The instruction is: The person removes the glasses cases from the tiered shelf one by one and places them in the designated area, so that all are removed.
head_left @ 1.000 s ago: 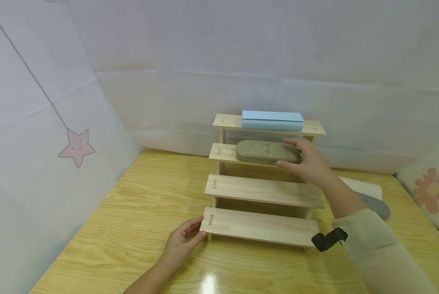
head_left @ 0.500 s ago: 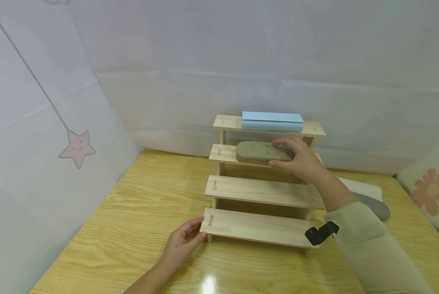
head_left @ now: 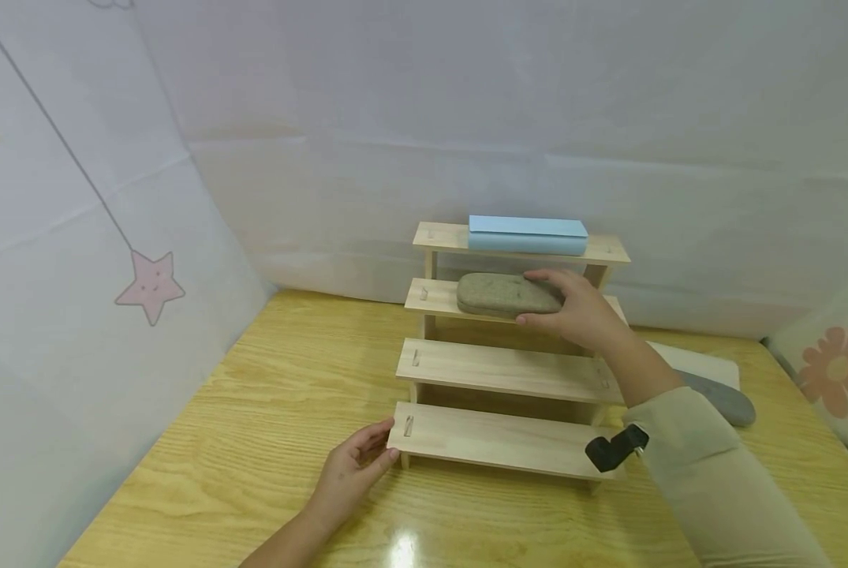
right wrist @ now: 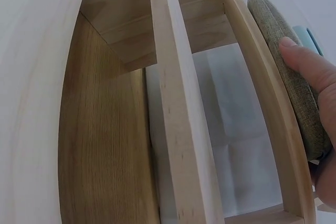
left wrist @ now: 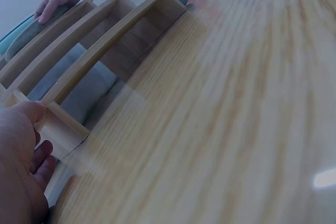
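Right hand [head_left: 578, 314] grips the grey-green case [head_left: 503, 293] on the second-from-top step, so I'd slide it gently while the relaxed left hand [head_left: 349, 472] braces the wooden rack [head_left: 498, 434] at its near-left corner.

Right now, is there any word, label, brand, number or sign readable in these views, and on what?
None can be read.
Blue case: no print visible.
Olive fabric case under the right hand: no label visible.
Wooden stepped shelf: bare wood.
Backdrop: a pink star and a flower, pictures only.
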### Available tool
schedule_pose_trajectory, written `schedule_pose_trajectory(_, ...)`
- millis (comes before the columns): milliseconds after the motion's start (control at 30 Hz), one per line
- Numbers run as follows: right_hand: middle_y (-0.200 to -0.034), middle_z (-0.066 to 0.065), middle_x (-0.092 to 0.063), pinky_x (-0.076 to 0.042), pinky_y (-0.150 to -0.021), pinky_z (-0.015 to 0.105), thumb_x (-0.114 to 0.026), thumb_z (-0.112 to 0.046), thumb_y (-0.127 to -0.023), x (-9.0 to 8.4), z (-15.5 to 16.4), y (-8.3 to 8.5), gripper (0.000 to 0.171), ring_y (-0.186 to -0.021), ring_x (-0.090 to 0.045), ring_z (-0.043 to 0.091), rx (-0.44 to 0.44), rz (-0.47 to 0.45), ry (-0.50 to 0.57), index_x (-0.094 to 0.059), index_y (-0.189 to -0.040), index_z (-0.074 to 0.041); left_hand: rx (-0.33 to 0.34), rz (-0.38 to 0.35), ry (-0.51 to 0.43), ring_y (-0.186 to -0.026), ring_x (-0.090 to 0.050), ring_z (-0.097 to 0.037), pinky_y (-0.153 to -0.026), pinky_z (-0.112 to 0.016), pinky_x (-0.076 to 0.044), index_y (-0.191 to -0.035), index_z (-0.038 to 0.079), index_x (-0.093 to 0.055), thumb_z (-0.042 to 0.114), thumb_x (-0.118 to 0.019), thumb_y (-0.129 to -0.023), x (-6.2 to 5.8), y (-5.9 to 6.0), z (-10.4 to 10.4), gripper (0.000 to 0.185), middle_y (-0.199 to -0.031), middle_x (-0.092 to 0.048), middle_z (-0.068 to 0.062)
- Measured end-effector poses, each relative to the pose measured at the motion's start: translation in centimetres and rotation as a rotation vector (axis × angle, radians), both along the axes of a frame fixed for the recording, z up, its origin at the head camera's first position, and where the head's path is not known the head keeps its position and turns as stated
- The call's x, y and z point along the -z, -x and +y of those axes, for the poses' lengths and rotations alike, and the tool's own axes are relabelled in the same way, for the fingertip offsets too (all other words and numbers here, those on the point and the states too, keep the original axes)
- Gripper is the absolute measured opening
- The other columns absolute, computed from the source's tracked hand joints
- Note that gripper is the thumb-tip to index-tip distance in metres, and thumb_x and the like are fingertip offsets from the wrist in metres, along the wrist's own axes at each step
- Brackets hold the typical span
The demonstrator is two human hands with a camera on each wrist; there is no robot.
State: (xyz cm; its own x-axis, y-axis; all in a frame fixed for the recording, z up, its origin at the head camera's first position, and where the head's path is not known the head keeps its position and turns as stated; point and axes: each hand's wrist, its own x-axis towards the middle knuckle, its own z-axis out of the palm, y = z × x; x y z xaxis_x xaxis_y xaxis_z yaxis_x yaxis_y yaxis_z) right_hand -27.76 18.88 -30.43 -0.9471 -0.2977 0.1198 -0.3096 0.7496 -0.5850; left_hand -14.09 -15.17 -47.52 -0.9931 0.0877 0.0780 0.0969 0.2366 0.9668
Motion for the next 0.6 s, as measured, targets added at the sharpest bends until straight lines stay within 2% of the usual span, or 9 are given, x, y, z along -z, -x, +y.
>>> schedule_pose_trajectory(267, -0.157, 0.014, -0.033, -0.033, -0.111, 0.063, -0.079, -0.050, -0.079, 0.02, -0.01, -0.02, 0.084, -0.142, -0.032, 0.040, 0.001, -0.002, -0.010, -0.042, -0.148, -0.019, -0.008, 0.001, 0.000, -0.121, -0.061, -0.032, -0.097, -0.029, -0.055, -0.130, 0.007, -0.060, 0.020, -0.072, -0.089, -0.12, -0.07, 0.11, 0.044, -0.134, -0.061, -0.015)
schedule_pose_trajectory(600, -0.154, 0.012, -0.039, -0.037, -0.111, 0.059, -0.082, -0.045, -0.077, 0.42, -0.01, 0.29, 0.080, -0.139, -0.037, 0.037, 0.011, 0.030, 0.027, -0.047, -0.145, -0.018, -0.023, 0.001, 0.009, -0.119, -0.062, -0.031, -0.097, -0.030, -0.055, -0.130, 0.008, -0.061, 0.019, -0.072, -0.089, -0.12, -0.12, 0.11, 0.044, -0.131, -0.063, -0.015)
